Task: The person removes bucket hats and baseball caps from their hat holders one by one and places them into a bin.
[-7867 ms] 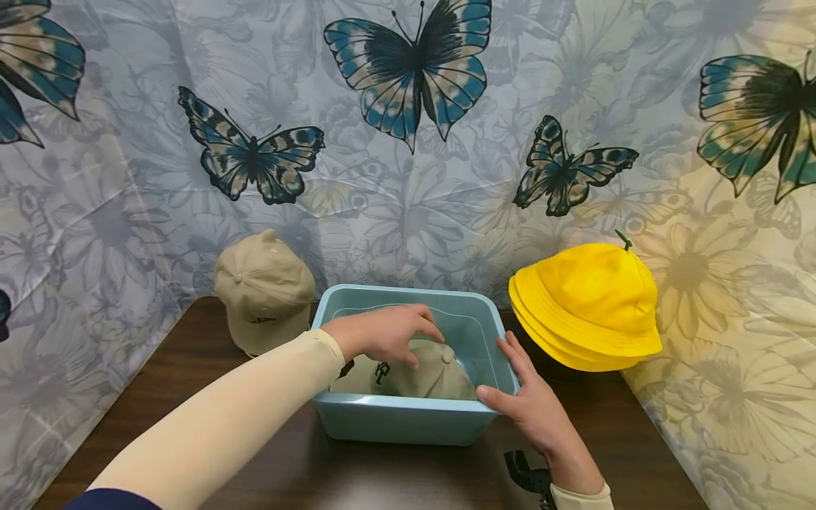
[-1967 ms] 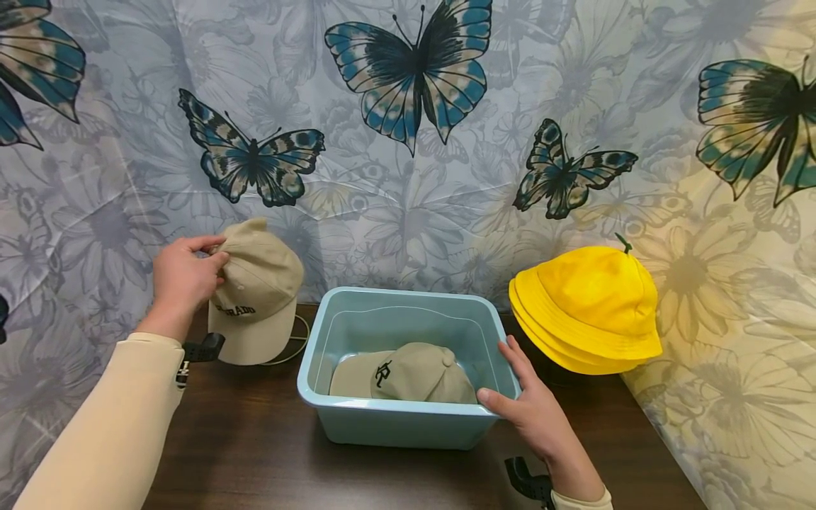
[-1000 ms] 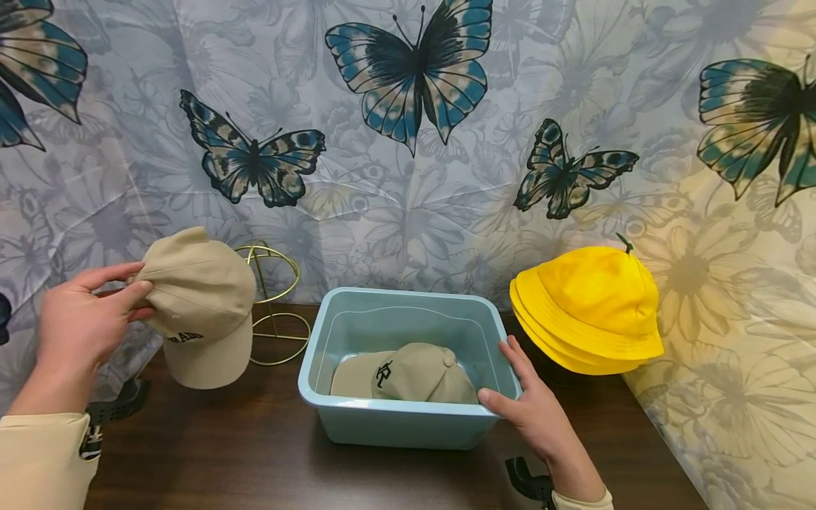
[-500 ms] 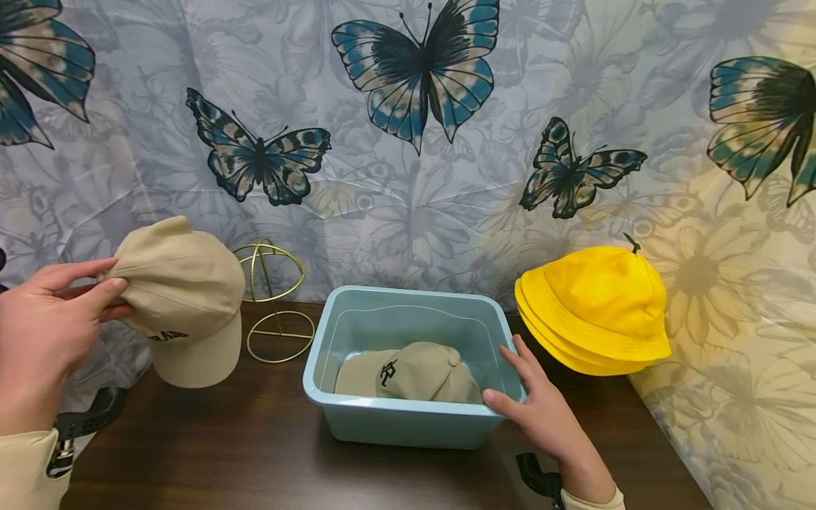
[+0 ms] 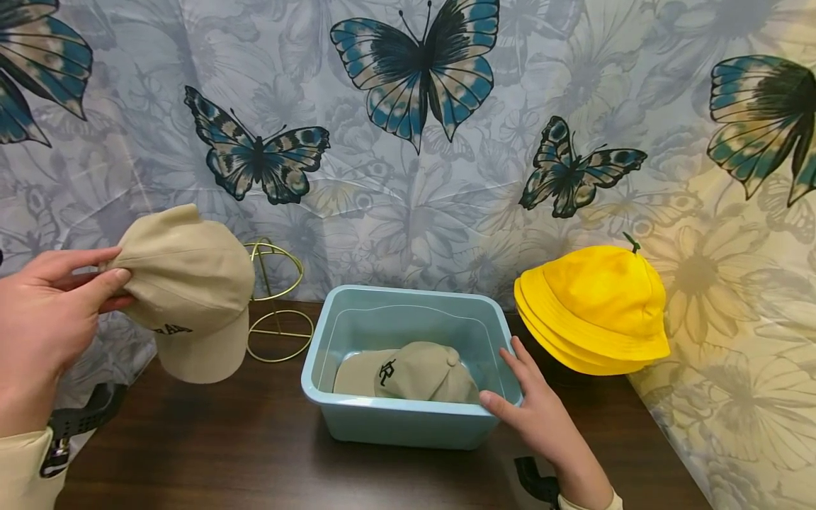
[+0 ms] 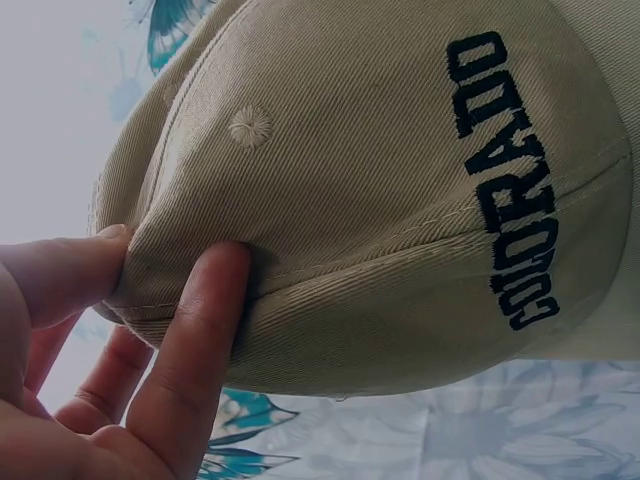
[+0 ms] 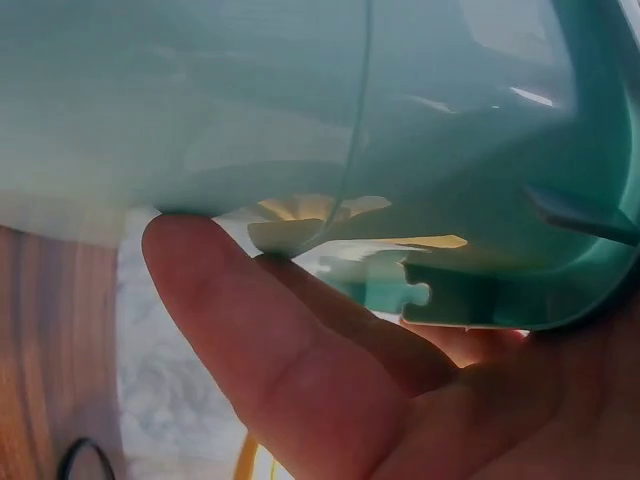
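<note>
At the left of the head view, my left hand pinches a beige baseball cap by its side, thumb against the fingers. The cap hangs above the table with its brim down. In the left wrist view, dark COLORADO lettering shows on the cap's front. My right hand touches the near right corner of a light blue plastic bin, its thumb at the front rim and its fingers fairly straight along the right side. Another beige cap with a dark emblem lies inside the bin, brim to the left.
Left of the bin stands a bare gold wire hat stand. Stacked yellow bucket hats sit to the bin's right. Beneath everything is a dark wooden table, with a butterfly-print cloth hanging behind.
My left hand left the bin, took the COLORADO cap off the wire stand and carried it left. Lately cap and hand have shifted slightly right and up. The right hand stays at the bin.
</note>
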### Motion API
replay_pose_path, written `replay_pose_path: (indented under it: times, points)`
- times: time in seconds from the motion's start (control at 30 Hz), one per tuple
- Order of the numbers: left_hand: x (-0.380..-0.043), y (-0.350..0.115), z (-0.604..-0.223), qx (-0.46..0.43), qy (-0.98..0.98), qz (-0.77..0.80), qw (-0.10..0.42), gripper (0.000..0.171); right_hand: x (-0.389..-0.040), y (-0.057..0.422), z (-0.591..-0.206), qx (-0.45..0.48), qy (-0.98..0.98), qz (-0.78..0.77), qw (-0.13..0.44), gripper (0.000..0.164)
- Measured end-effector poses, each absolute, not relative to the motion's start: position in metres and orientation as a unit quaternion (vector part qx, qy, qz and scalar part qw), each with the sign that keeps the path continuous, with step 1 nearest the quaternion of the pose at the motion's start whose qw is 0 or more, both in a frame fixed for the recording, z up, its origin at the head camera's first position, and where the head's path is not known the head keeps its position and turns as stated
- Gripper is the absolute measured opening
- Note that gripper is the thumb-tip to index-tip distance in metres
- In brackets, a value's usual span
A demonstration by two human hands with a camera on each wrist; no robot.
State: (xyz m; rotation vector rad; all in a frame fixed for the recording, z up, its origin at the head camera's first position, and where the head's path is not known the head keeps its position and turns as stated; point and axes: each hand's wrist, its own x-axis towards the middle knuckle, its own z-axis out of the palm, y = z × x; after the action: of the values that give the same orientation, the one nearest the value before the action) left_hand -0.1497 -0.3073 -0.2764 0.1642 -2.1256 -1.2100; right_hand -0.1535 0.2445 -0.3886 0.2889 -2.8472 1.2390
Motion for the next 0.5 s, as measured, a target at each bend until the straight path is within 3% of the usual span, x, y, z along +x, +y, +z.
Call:
replay_pose_path:
  times: [0.3, 0.5]
  points:
    - [-0.15, -0.303, -0.265, 0.024, -0.808, -0.469, 0.355, 0.041, -0.153, 0.245, -0.388, 0.09, -0.908, 0.409, 0.004, 0.087]
    - [-0.151, -0.305, -0.253, -0.021, -0.823, -0.461, 0.331, 0.038, -0.152, 0.245, -0.389, 0.091, -0.908, 0.409, 0.008, 0.086]
